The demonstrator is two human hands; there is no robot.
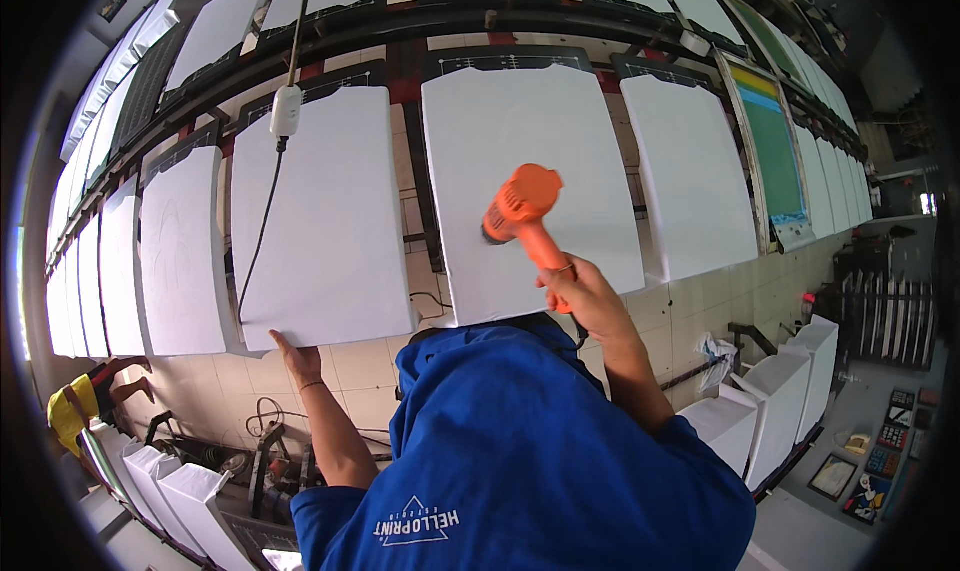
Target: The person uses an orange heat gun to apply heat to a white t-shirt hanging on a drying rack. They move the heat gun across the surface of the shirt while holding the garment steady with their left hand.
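My right hand [590,296] is closed around the handle of an orange heat gun [530,196]. Its dark nozzle points down and left over a white fabric-covered board [520,111] in front of me. A cord hangs below the handle by my body. To the left, my left hand [299,359] touches the near edge of the neighbouring white fabric-covered board [320,191]. One finger stretches out along that edge, and nothing shows held in this hand.
A white plug connector [285,111] hangs on a cord over the left board. More covered boards stand in rows on a dark rail [490,19]. A green framed screen [770,151] leans at the right. Another person in yellow [70,411] is at far left.
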